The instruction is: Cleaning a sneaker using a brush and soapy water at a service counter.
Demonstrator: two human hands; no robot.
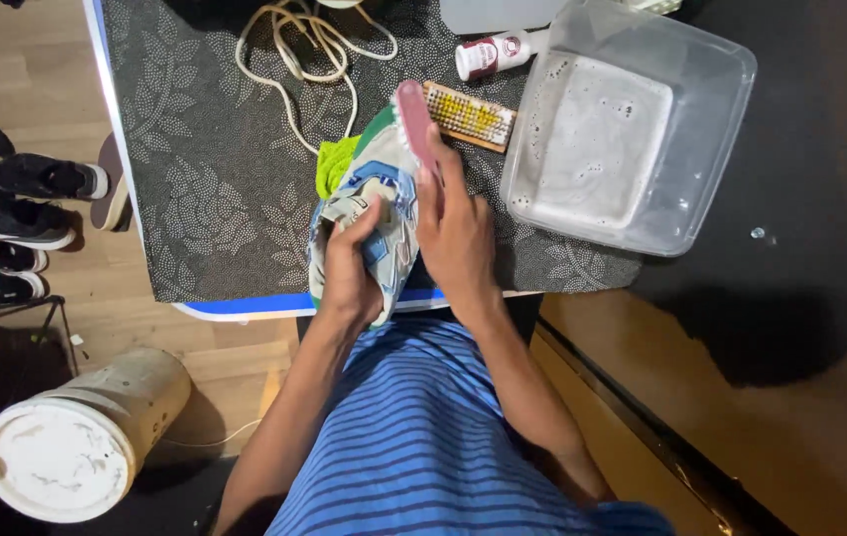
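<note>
My left hand (351, 266) grips a white, blue and green sneaker (382, 174) by its heel and opening, holding it over the near edge of the table. My right hand (455, 230) is closed on a pink-handled brush (413, 119) and presses it along the sneaker's right side. A second brush with a wooden back and yellow bristles (470, 115) lies on the mat just past the sneaker's toe. A bright green bit of the shoe shows at its left.
A clear plastic tub (711, 119) with soapy water stands at the right. A small bottle (493, 54) and loose white laces (309, 45) lie on the patterned mat (205, 179). Dark shoes (16, 199) and a capped bucket (76, 437) sit on the floor at left.
</note>
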